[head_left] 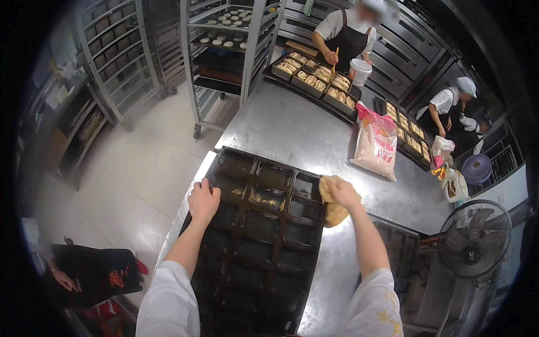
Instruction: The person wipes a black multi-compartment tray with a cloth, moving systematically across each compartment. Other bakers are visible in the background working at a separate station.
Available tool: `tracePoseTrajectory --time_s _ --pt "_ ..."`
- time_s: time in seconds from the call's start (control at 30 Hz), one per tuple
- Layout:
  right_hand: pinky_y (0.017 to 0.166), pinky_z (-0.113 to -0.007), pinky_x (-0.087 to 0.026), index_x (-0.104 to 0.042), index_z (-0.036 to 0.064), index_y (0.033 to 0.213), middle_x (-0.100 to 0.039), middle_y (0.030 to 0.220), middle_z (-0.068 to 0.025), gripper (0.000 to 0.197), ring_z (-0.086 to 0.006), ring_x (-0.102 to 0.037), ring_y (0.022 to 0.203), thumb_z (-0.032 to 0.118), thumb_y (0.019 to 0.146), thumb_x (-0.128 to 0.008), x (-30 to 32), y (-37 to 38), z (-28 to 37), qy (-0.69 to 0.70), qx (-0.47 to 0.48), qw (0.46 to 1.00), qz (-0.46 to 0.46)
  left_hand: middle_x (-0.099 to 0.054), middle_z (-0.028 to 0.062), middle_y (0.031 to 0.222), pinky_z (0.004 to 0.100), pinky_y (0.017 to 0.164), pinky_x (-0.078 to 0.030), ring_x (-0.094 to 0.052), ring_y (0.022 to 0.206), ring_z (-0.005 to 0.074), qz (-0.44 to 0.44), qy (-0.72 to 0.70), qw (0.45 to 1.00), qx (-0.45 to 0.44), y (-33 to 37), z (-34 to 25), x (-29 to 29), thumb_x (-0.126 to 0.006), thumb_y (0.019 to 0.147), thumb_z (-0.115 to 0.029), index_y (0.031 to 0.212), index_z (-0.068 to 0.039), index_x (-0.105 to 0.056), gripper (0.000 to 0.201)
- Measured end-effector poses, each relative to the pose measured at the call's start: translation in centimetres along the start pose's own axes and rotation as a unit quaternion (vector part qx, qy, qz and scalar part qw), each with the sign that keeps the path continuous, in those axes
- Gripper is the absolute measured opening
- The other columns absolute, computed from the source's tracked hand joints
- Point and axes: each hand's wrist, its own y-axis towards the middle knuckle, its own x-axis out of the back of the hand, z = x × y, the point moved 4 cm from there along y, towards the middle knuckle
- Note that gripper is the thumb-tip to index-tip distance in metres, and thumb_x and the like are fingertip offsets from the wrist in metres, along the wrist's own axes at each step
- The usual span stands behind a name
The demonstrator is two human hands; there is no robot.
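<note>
A large dark baking tray (pixel 283 238) with rows of rectangular wells lies on the metal table in front of me. Yellowish crumbs or residue show in a few of its upper wells. My left hand (pixel 203 203) is closed at the tray's left rim, fingers bent over the edge. At the upper right corner, my right hand (pixel 343 194) grips a tan cloth (pixel 336 214). Part of the cloth hangs below the hand, beside the rim.
A pink-and-white bag (pixel 375 143) stands on the steel table (pixel 261 121) beyond the tray. Farther back, a co-worker (pixel 345 33) brushes filled loaf pans (pixel 309 81) near a white bucket (pixel 360 72). A rack (pixel 245 67) stands far left; a fan (pixel 474 238) at right.
</note>
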Motion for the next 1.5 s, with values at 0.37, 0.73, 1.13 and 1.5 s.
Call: tracePoseTrajectory --time_s 0.37,0.73,1.13,1.5 --pt "0.071 -0.030 -0.045 -0.059 -0.0004 0.097 -0.062 0.086 -0.0075 0.021 -0.0185 -0.058 0.082 0.019 0.091 -0.053 9.5 -11.9 -6.6 0.308 -0.003 0.846 -0.436 -0.057 0.0207 0.093 0.0498 0.074 -0.047 -0.059 0.084 0.0383 -0.013 -0.014 1.000 0.025 0.1 0.6 -0.5 -0.047 0.083 -0.029 0.103 0.000 -0.046 0.035" --pt "0.085 -0.042 -0.045 -0.061 0.0045 0.103 -0.058 0.108 -0.0162 0.033 -0.0354 -0.053 0.101 0.021 0.075 -0.065 1.5 -20.3 -13.0 -0.121 -0.197 0.949 -0.217 -0.056 0.0208 0.093 0.0497 0.071 -0.048 -0.059 0.081 0.0392 -0.021 0.008 1.000 0.010 -0.2 -0.6 0.1 -0.047 0.084 -0.028 0.100 -0.002 -0.045 0.032" --pt "0.064 -0.036 -0.050 -0.067 0.0000 0.090 -0.068 0.080 -0.0157 0.031 -0.0294 -0.066 0.071 0.029 0.084 -0.058 1.5 -12.1 -17.5 0.076 -0.224 0.960 -0.147 -0.056 0.0188 0.093 0.0506 0.071 -0.047 -0.059 0.083 0.0381 -0.028 0.008 1.000 0.003 0.0 0.2 -0.3 -0.046 0.084 -0.029 0.102 -0.002 -0.045 0.032" --pt "0.065 -0.028 -0.047 -0.067 0.0020 0.094 -0.066 0.082 -0.0070 0.032 -0.0140 -0.059 0.074 0.033 0.087 -0.061 2.3 -4.9 -6.2 0.448 -0.106 0.861 -0.217 -0.055 0.0203 0.095 0.0513 0.074 -0.047 -0.058 0.085 0.0391 -0.002 0.002 1.000 0.016 0.1 -0.6 -0.1 -0.045 0.084 -0.029 0.104 -0.002 -0.044 0.033"
